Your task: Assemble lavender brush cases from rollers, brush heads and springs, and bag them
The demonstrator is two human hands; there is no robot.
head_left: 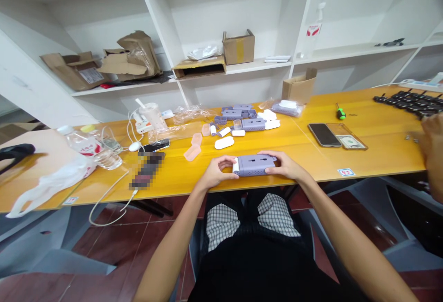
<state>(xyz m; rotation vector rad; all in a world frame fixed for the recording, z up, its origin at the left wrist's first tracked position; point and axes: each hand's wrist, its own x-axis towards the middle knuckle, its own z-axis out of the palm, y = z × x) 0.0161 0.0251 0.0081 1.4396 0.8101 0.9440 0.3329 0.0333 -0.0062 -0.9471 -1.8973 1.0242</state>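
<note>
Near the table's front edge lies a purple plastic case [255,165] with slots on top and a perforated side. My right hand [285,166] grips its right end, the thumb on the front side. At the left end is a white rounded piece [236,165], pinched between the thumb and fingers of my left hand [218,173]. It touches the case; how deep it sits inside cannot be seen. Just behind lie a white oval lid [224,143], small white cylinders [238,133] and translucent pink trays [193,152]. Another purple case [254,124] is farther back.
Left are water bottles [81,140], a white plastic bag [51,182], a cable [104,200] and a cup [152,115]. Right are a phone [324,135], a green screwdriver [341,112] and black parts [408,103]. Another person's hand [434,154] is at the right edge.
</note>
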